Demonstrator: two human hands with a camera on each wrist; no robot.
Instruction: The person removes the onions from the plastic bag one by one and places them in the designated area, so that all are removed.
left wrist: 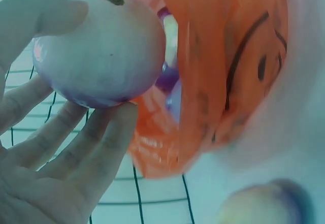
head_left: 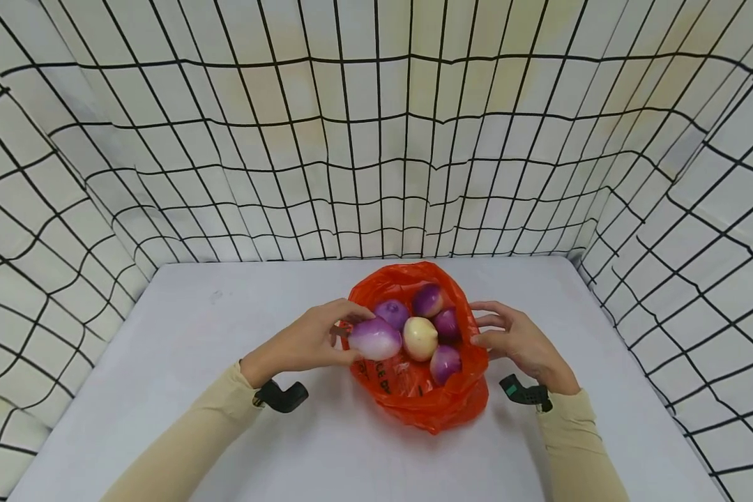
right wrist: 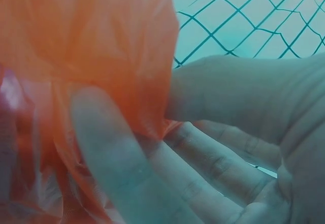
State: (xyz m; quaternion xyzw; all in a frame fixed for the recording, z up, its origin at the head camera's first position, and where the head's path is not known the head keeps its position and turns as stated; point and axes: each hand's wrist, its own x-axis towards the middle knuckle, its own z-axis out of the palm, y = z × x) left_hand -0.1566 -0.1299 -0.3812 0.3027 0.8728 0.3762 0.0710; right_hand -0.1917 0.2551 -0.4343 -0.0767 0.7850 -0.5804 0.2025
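Observation:
A red plastic bag [head_left: 436, 408] stands with its mouth wide on the white table, several onions inside. My left hand [head_left: 316, 338] holds a purple-and-white onion [head_left: 374, 339] at the bag's left rim, thumb on one side and fingers on the other. In the left wrist view that onion [left wrist: 106, 51] shows its root end, beside the bag's mouth. Among those in the bag are a pale yellow onion [head_left: 420, 339] and a purple onion [head_left: 428, 300] behind it. My right hand [head_left: 521, 341] holds the bag's right rim between thumb and fingers.
The white tabletop [head_left: 226, 300] spreads out around the bag. White walls with a black grid [head_left: 376, 139] enclose the table at the back and both sides. A small dark wrist camera [head_left: 282, 396] sits below my left hand, another [head_left: 522, 390] below my right.

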